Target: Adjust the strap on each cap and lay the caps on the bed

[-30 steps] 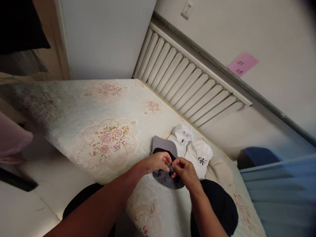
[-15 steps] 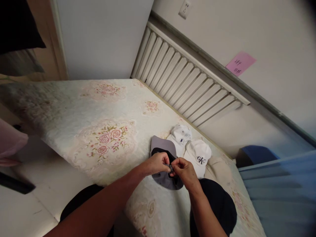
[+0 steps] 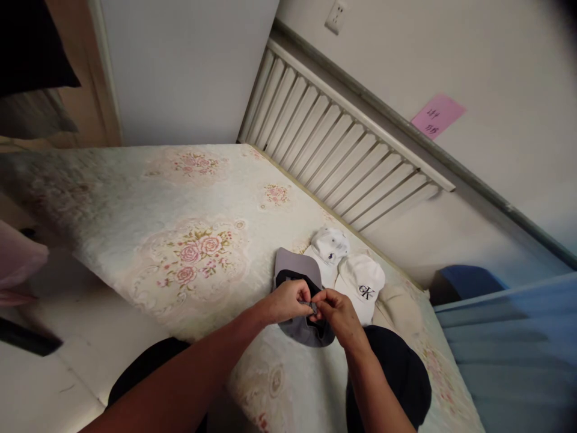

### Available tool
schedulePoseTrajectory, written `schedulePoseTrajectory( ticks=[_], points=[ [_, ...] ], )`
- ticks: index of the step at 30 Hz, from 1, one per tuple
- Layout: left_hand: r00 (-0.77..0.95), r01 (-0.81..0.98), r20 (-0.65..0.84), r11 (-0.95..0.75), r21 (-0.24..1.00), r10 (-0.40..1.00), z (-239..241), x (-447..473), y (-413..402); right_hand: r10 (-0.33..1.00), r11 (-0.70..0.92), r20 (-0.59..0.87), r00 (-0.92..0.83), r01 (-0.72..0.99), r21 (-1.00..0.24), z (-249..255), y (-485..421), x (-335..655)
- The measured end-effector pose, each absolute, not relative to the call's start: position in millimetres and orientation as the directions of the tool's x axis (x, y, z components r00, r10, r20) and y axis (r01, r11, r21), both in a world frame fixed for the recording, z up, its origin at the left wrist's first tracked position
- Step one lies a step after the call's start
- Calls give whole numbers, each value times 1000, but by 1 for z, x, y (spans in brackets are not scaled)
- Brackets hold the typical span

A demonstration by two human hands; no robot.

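Note:
A grey cap (image 3: 297,267) lies upside down on the flowered mattress (image 3: 189,228), its dark inside facing up. My left hand (image 3: 288,300) and my right hand (image 3: 336,314) meet over its back edge, both pinched on the cap's small strap buckle (image 3: 314,308). Just behind it sit two white caps, one with a small dark emblem (image 3: 331,245) and one with black letters (image 3: 365,282). A beige cap (image 3: 399,307) lies to their right.
A slatted white headboard (image 3: 342,150) leans along the wall on the right. A pink note (image 3: 436,114) and a wall socket (image 3: 336,15) are on the wall. A blue thing (image 3: 469,282) sits beside the bed, and my dark-clothed knees (image 3: 396,367) are below.
My hands stay pinched together on the buckle; they have shifted only slightly. The view has drifted a little.

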State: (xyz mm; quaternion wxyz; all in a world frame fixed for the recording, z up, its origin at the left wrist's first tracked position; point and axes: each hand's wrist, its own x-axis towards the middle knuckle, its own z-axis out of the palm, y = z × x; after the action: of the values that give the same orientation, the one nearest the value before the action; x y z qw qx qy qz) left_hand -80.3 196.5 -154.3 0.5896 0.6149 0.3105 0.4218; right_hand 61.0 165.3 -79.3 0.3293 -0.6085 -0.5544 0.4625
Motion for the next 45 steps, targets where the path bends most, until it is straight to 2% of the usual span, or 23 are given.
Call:
schedulePoseTrajectory(
  ticks=[12, 18, 30, 35, 41, 45],
  points=[
    [387, -90, 186, -164, 982, 903, -146, -81, 193, 957, -288, -281, 65, 282, -915, -83, 166, 56],
    [368, -54, 210, -205, 977, 906, -145, -81, 192, 928, -362, -373, 6, 259, -895, -80, 164, 55],
    [347, 69, 303, -347, 935, 887, -143, -81, 189, 904, -417, -424, -47, 114, -902, -81, 167, 64],
    [357, 72, 297, -343, 937, 886, -141, -81, 188, 912, -400, -408, -37, 135, -907, -82, 167, 64],
    [362, 65, 273, -316, 946, 891, -138, -80, 187, 954, -274, -298, -31, 314, -909, -80, 163, 64],
    [347, 40, 280, -312, 949, 895, -140, -79, 187, 947, -274, -305, -101, 239, -931, -81, 159, 73]
  ],
)
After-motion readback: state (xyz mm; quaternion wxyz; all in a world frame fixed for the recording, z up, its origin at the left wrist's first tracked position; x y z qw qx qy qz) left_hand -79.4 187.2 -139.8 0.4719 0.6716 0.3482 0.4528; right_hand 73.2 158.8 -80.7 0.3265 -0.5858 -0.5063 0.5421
